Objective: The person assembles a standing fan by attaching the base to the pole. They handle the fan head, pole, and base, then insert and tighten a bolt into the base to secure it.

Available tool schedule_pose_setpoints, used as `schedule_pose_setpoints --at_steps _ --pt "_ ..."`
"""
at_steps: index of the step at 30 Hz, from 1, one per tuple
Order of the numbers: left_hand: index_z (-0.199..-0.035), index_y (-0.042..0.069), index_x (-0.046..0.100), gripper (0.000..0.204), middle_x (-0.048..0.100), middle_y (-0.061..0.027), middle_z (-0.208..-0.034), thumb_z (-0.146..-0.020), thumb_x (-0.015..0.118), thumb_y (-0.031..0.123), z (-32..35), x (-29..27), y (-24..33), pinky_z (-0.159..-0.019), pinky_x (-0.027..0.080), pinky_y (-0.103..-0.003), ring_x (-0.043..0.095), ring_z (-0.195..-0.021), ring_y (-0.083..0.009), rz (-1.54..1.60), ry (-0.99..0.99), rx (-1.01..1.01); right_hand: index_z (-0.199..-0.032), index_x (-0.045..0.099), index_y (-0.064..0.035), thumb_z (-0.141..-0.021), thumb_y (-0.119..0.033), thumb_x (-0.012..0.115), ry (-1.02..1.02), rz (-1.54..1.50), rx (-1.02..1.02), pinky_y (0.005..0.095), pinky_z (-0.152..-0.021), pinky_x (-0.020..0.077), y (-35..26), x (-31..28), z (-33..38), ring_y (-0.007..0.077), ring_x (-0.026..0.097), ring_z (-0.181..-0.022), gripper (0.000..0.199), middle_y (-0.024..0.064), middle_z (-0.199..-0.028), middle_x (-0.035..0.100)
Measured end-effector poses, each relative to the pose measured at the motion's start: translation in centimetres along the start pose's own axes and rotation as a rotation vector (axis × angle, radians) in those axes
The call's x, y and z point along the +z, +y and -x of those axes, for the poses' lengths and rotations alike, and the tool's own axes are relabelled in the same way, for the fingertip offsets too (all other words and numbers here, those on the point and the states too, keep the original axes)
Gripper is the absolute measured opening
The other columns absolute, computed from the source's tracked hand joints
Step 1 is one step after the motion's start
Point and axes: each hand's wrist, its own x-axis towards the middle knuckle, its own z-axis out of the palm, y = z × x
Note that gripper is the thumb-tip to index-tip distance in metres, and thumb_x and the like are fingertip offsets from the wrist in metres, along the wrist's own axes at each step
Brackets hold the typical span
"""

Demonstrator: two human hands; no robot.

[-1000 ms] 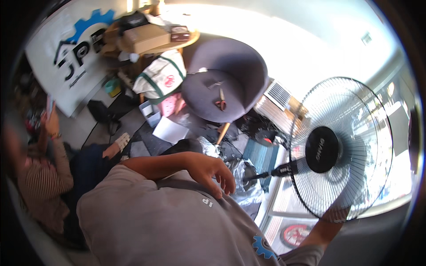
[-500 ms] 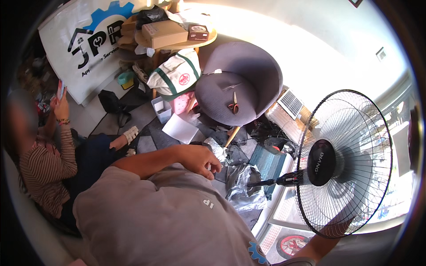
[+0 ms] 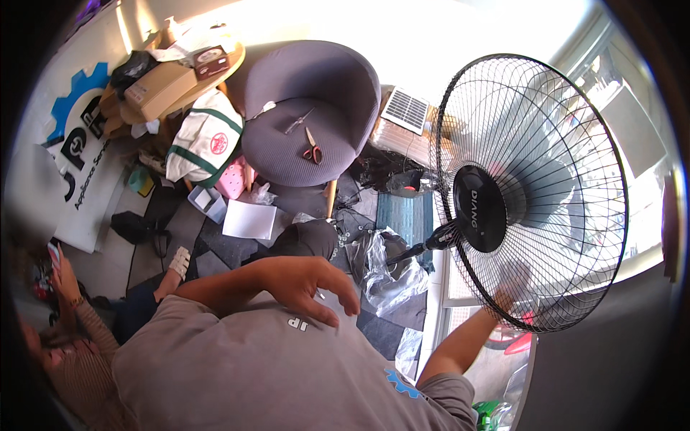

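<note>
A black stand fan [image 3: 480, 208] with a round wire cage stands at my right, its pole running down toward the floor. My right hand [image 3: 512, 280] is behind the lower part of the cage. The wires cover it and it is blurred, so I cannot make out its fingers or whether it grips the fan. My left hand [image 3: 309, 287] hovers in front of my grey shirt, fingers bent and thumb apart, with nothing in it. Below the fan neck, crumpled clear plastic [image 3: 384, 269] lies on the floor.
A grey chair [image 3: 309, 108] holds scissors [image 3: 311, 147] and a thin tool. Left of it are a white-green bag [image 3: 208, 133] and a table with boxes [image 3: 162, 90]. A solar panel [image 3: 405, 110] leans beside the chair. A person [image 3: 86, 359] sits at far left, holding a phone.
My view has shifted, and the fan appears higher and larger. My left hand's fingers have loosened from a tighter curl. More of my right forearm shows below the fan cage.
</note>
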Motion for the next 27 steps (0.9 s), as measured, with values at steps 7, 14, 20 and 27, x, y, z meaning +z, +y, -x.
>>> schedule_pose_setpoints --at_steps 7,14,20,27 --pt "-0.116 0.006 0.071 0.031 0.072 -0.0103 -0.116 -0.092 0.077 0.024 -2.7 -3.6 -4.2 -0.093 0.053 -0.04 0.068 -0.106 -0.0298 -0.26 -0.092 0.009 -0.094 0.057 -0.0225 -0.092 -0.04 0.061 0.024 -0.777 0.851 0.0503 -0.08 0.0506 20.0 15.2 18.2 0.0254 0.054 -0.084 0.018 0.0005 -0.091 0.057" --pt "-0.108 0.009 0.074 0.029 0.073 -0.0094 -0.11 -0.085 0.079 0.025 -1.7 -12.6 -16.2 -0.094 0.052 -0.041 0.067 -0.107 -0.0314 -0.769 0.067 -0.145 -0.113 0.064 -0.017 -0.094 -0.043 0.065 -0.375 -0.267 1.012 0.0518 -0.073 0.0531 30.9 27.4 36.9 0.0285 0.061 -0.082 0.032 0.005 -0.101 0.061" --pt "-0.099 0.007 0.075 0.023 0.073 -0.0099 -0.1 -0.085 0.075 0.025 -2.4 -22.4 -28.5 -0.09 0.054 -0.041 0.067 -0.101 -0.0297 -1.111 0.194 -0.067 -0.157 0.035 -0.0012 -0.087 -0.066 0.063 -0.534 0.327 0.834 0.0434 -0.12 0.0353 35.1 33.8 52.8 0.0416 0.044 -0.145 0.1 0.0281 -0.155 0.045" --pt "-0.098 0.012 0.074 0.019 0.069 -0.0078 -0.092 -0.084 0.075 0.026 1.3 -28.2 -36.3 -0.079 0.056 -0.043 0.069 -0.088 -0.0298 -1.082 0.2 -0.241 -0.165 0.018 -0.0146 -0.078 -0.078 0.067 -0.411 0.311 0.951 0.0531 -0.12 0.0342 29.4 33.9 54.0 0.0485 0.035 -0.148 0.118 0.0315 -0.163 0.027"
